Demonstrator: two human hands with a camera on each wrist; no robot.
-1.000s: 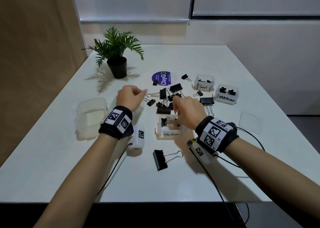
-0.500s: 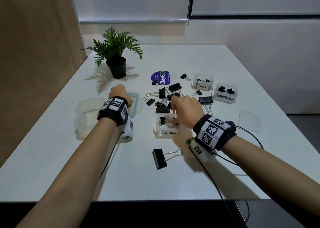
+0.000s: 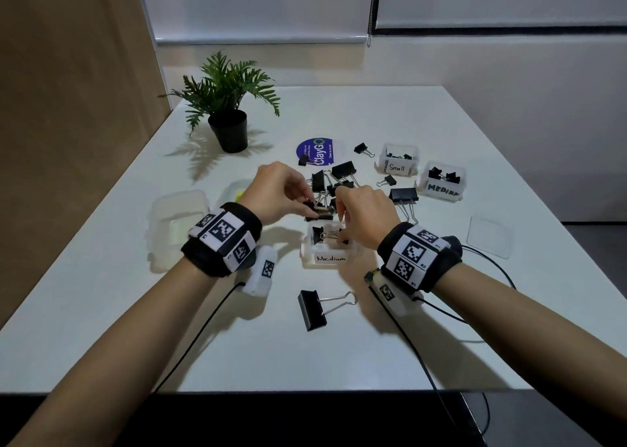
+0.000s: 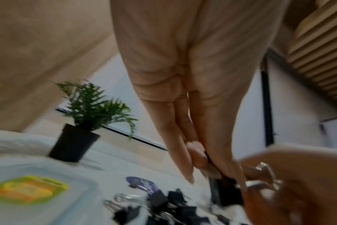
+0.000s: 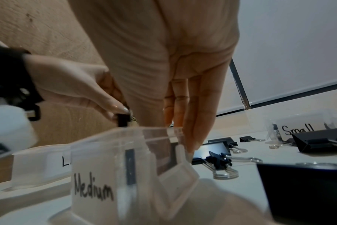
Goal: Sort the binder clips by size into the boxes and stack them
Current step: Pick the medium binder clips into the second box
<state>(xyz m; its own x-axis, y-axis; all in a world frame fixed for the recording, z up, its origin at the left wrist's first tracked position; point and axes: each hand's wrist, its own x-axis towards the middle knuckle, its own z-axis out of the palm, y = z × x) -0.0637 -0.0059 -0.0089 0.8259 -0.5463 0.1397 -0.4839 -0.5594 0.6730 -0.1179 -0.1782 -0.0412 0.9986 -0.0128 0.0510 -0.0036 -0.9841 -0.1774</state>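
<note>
Forearms reach in over a white table (image 3: 101, 327). Nearest lies one large binder clip (image 3: 314, 309) by itself. Just beyond it stands a clear box labelled "Medium" (image 3: 330, 258), holding a black clip. The right hand (image 3: 364, 214) hovers over this box, fingers pointing down at its far rim; whether they hold anything cannot be told. The left hand (image 3: 276, 193), just left of it, pinches a black binder clip (image 5: 123, 120) between thumb and fingertips above the box's far edge. Behind the hands sits a loose pile of clips (image 3: 334, 178). Farther right stand boxes marked "Small" (image 3: 397, 161) and "MEDIUM" (image 3: 442, 183), both holding clips. At far left stands a potted plant (image 3: 227, 114).
</note>
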